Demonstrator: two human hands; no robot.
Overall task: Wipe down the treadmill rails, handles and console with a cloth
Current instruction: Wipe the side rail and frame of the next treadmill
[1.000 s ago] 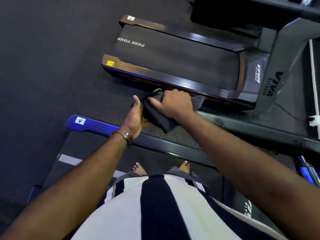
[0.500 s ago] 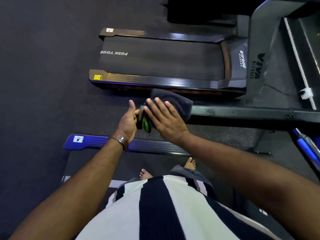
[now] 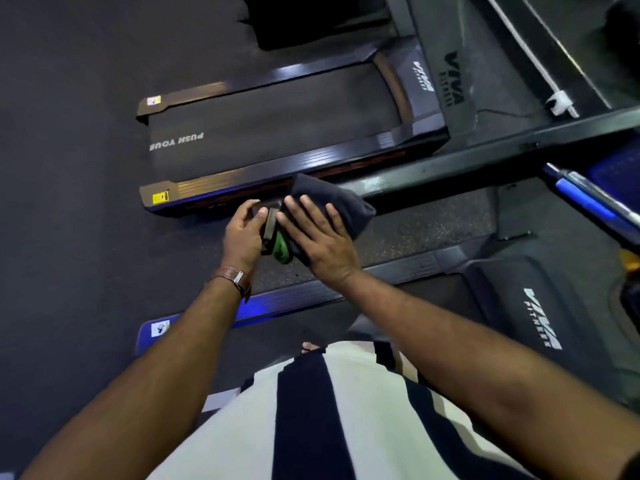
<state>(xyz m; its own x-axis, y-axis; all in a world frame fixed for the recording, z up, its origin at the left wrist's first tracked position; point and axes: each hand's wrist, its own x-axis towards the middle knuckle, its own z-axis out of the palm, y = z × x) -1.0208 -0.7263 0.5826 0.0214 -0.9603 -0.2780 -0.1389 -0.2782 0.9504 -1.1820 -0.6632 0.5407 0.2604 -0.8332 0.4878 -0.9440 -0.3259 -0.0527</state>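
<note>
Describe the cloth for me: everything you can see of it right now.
The cloth is dark grey, soft and thick-looking, folded into a pad, with a bright green patch at its near edge. It is held up over the speckled floor. The left hand grips its left edge; the right hand lies flat on top, fingers straight.

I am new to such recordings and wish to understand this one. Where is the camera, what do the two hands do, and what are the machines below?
The camera sits on the person's head and looks down, so you see their arms and striped shirt. The left hand pinches the folded edge of a dark cloth; the right hand lies flat on it, fingers straight. The cloth seems to rest on the end of a dark handrail. Below are two treadmills: the near treadmill, where the person stands, and the far treadmill beside it.
</note>
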